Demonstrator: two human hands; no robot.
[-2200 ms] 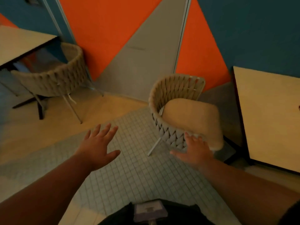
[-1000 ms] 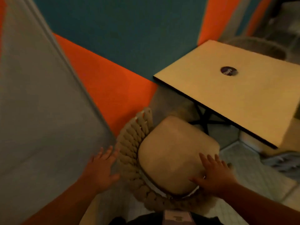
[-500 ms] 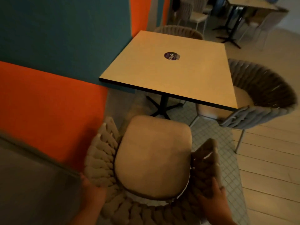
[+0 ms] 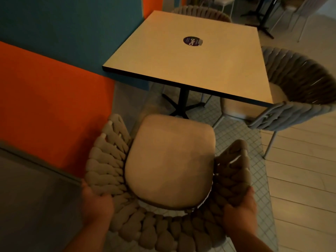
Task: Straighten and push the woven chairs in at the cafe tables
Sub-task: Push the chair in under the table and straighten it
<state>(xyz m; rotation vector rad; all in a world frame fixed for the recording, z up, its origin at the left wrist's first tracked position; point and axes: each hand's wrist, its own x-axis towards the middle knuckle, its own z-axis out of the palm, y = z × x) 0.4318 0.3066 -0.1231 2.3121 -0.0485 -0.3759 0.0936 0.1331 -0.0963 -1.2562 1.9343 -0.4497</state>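
Two hands were on the woven chair at once, and that was the right start for the push as I judged it: I had the left hand clamped on the left curve of the braided backrest and the right hand clamped on the right curve, palms against the outside of the weave and fingers wrapped over the rim. The chair stood on the tiled floor just short of the near edge of the cafe table, its cushion facing the black pedestal and not yet under the top. To do the step well, I reckoned I should square the seat to that near edge first, because it looked turned slightly toward the orange wall, then drive it forward with equal pressure from both sides so it would not swing, keeping the legs low and sliding so the front would pass under the top without knocking the pedestal feet. Both forearms came in from the bottom of the view, spread wide and roughly level, wrists bent inward round the backrest. A second woven chair already sat tucked at the right edge of the table, and a third showed at the far edge
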